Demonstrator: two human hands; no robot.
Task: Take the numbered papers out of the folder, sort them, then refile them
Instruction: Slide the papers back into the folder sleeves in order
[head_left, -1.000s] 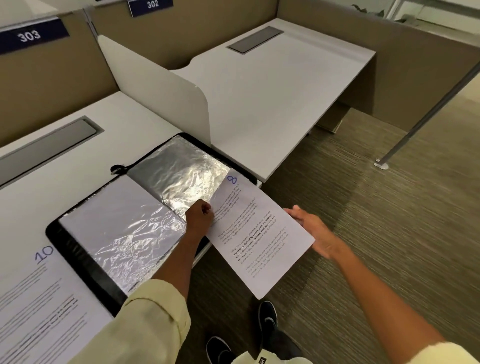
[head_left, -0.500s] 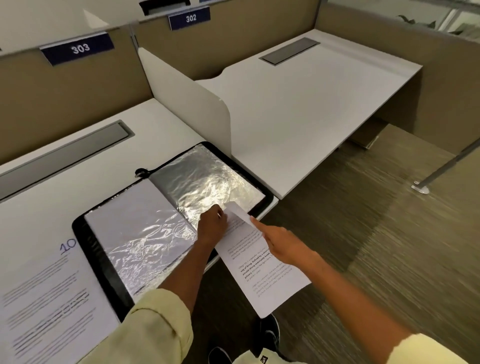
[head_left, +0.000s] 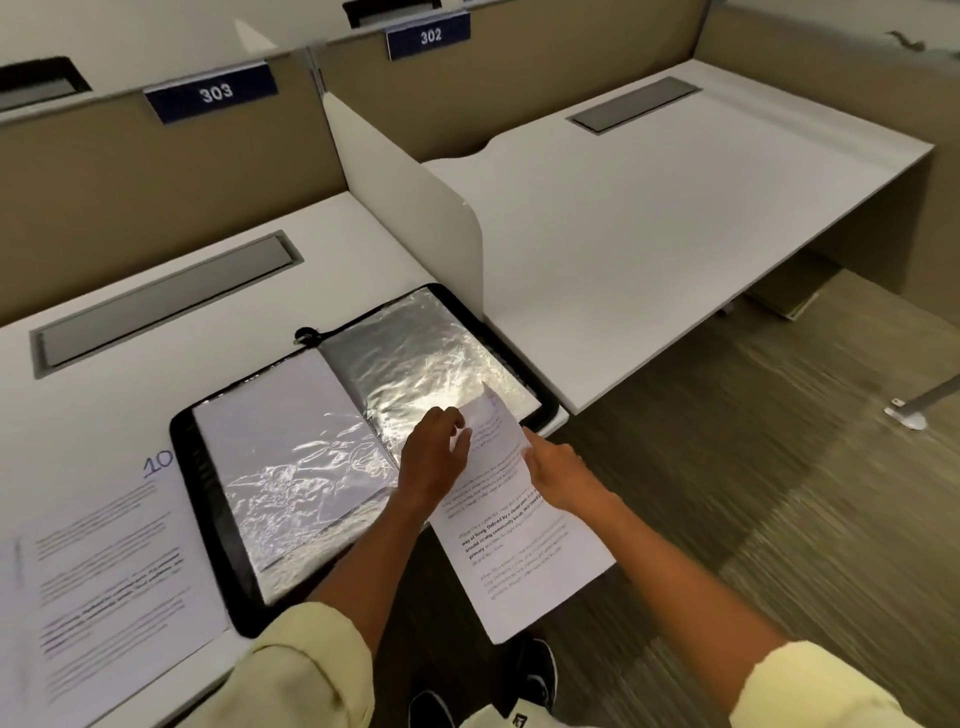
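A black folder lies open on the white desk, its crinkled clear sleeves catching the light. A printed paper juts from the right-hand sleeve's near edge and hangs out over the desk's front. My left hand pinches the sleeve and paper near the paper's top corner. My right hand lies on the paper's right edge, fingers around it. Another printed paper marked 10 lies flat on the desk to the left of the folder.
A white divider panel stands just behind the folder, between desk 303 and desk 302. Grey cable hatches sit in both desks. Carpeted floor and my shoes lie below the desk edge.
My right hand came in from the paper's right side onto the sheet. The paper's top has slid deeper under my left hand, so its number is mostly hidden. The camera tilted up.
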